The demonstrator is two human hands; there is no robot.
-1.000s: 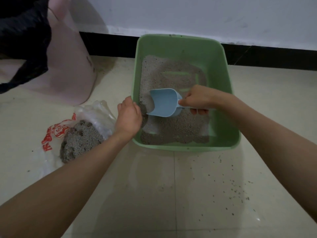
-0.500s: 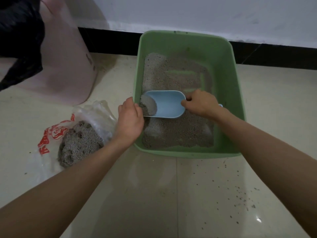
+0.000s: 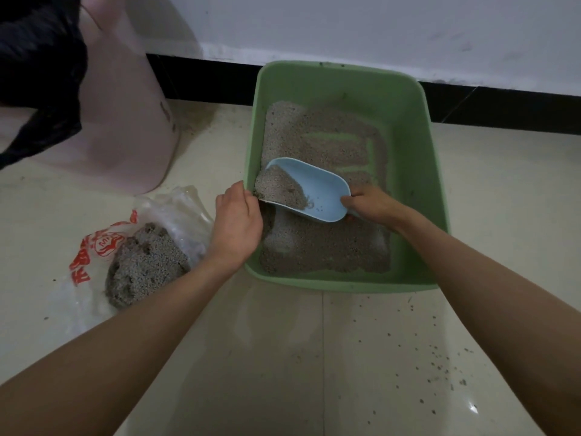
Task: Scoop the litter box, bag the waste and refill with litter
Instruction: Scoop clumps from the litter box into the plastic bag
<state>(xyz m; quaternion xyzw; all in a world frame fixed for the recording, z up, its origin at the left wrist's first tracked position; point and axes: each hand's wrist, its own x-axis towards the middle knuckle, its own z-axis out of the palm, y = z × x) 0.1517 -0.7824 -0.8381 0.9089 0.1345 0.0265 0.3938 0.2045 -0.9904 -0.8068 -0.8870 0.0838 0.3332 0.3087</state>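
A green litter box (image 3: pixel 405 89) stands on the tiled floor against the wall, with grey-brown litter (image 3: pixel 327 250) spread thinly over its bottom. My right hand (image 3: pixel 374 204) grips the handle of a light blue scoop (image 3: pixel 317 190), which lies tilted over the litter with a heap of litter at its mouth. My left hand (image 3: pixel 237 223) holds the box's left rim next to the scoop's mouth. To the left of the box lies a clear plastic bag (image 3: pixel 176 209) with red print, holding a pile of grey clumped litter (image 3: pixel 144 264).
A pink bin (image 3: pixel 125 121) with a black bag (image 3: pixel 37 73) hanging over it stands at the back left. Loose litter grains (image 3: pixel 440 369) are scattered on the floor at the front right. A black skirting (image 3: pixel 503 105) runs along the white wall behind the box.
The scoop has slid left through the litter and filled at its mouth, now reaching the left wall by my left hand. My left hand stays on the rim.
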